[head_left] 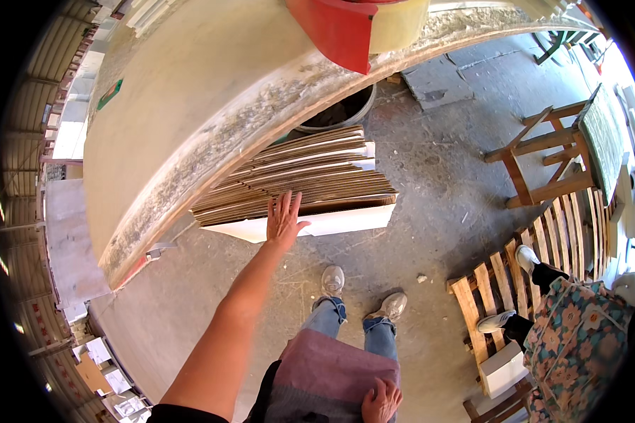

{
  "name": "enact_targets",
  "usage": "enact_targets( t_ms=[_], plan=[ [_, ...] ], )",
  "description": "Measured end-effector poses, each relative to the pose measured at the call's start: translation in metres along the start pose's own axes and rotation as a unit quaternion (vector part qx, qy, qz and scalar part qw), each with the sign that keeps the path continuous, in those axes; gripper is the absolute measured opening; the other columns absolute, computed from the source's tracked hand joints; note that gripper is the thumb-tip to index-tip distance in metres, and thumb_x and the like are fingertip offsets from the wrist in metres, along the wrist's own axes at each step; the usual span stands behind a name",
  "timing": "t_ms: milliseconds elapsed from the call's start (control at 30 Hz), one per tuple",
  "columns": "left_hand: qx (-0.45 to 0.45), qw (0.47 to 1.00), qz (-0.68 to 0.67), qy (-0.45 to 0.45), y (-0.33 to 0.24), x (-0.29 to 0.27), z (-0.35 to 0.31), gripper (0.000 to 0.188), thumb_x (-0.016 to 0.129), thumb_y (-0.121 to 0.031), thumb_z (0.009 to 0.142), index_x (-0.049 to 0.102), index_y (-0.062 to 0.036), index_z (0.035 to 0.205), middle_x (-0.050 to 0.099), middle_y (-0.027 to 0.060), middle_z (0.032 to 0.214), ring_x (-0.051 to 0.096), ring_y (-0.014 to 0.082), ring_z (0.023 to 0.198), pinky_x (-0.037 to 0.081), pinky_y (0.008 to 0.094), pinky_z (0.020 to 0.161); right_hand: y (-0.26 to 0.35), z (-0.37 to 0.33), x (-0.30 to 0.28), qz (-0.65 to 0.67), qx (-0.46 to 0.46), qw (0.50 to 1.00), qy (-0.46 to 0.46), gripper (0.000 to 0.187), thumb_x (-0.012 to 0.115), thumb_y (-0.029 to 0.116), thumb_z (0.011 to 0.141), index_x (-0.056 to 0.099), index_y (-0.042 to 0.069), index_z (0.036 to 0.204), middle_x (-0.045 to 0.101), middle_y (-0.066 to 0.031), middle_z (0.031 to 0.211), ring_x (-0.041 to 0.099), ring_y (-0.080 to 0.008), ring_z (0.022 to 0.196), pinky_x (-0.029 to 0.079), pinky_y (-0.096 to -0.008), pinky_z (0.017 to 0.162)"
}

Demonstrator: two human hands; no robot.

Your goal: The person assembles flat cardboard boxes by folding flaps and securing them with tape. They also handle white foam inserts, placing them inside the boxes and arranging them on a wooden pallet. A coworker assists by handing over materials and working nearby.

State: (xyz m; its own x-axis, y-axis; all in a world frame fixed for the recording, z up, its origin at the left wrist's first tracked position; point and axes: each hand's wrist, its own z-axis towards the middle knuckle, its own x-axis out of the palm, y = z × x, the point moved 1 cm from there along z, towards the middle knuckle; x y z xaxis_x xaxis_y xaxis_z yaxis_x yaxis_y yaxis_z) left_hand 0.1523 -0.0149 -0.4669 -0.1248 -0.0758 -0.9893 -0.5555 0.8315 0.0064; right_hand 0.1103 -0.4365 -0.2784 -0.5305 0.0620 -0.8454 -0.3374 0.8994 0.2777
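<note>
My left hand reaches forward with fingers stretched out and slightly apart. Its fingertips are at the top edge of a row of flattened cardboard sheets, packed on edge on the floor beside the table. The nearest sheet shows a white face; whether my fingers press on it or only hover, I cannot tell. My right hand rests low against the mauve and grey apron on my front, its fingers loosely bent and apart, with nothing visible in them.
A worn-edged table stands ahead, bearing a red and cream container. Under its edge is a dark bucket. A wooden stool stands at right, near a slatted pallet. Another person in a floral garment has feet on the pallet.
</note>
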Motion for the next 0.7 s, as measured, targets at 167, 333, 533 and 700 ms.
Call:
enact_targets(
  t_ms=[167,333,533,700],
  plan=[
    [0.005,0.997,0.003,-0.071,0.035,0.003,0.036,0.056,0.053,-0.038,0.085,0.037,-0.0038,0.127,0.037,0.0171,0.127,0.037,0.0339,0.117,0.027,0.0463,0.101,0.019,0.098,0.098,0.311,-0.004,0.945,0.103,0.056,0.063,0.014,0.074,0.041,0.001,0.125,0.052,-0.0193,0.109,0.05,-0.0351,0.1,0.04,-0.0407,0.085],
    [-0.08,0.99,0.034,-0.11,0.091,0.015,0.097,0.053,0.047,-0.037,0.088,0.038,0.0002,0.125,0.043,0.0191,0.125,0.037,0.0331,0.119,0.028,0.0436,0.1,0.095,0.241,0.186,0.511,0.015,0.834,0.206,0.081,0.065,0.032,0.079,0.019,-0.004,0.135,0.041,-0.0235,0.126,0.047,-0.0303,0.113,0.042,-0.0372,0.087],
    [-0.069,0.998,-0.006,-0.004,0.106,0.021,0.113,0.052,0.05,-0.041,0.085,0.046,-0.0022,0.119,0.049,0.0136,0.116,0.043,0.031,0.109,0.032,0.0423,0.095,0.153,0.318,0.178,0.63,0.099,0.724,0.263,0.1,0.066,0.042,0.077,0.0,-0.003,0.138,0.024,-0.031,0.136,0.035,-0.0356,0.123,0.036,-0.0391,0.095],
    [0.02,0.999,-0.027,-0.032,0.108,0.02,0.074,0.046,0.057,-0.035,0.082,0.048,-0.0047,0.116,0.049,0.0118,0.11,0.044,0.0302,0.102,0.034,0.042,0.09,0.158,0.305,0.197,0.673,0.151,0.667,0.283,0.095,0.058,0.044,0.082,-0.006,0.0,0.138,0.029,-0.0206,0.136,0.038,-0.03,0.121,0.036,-0.0405,0.095]
  ],
)
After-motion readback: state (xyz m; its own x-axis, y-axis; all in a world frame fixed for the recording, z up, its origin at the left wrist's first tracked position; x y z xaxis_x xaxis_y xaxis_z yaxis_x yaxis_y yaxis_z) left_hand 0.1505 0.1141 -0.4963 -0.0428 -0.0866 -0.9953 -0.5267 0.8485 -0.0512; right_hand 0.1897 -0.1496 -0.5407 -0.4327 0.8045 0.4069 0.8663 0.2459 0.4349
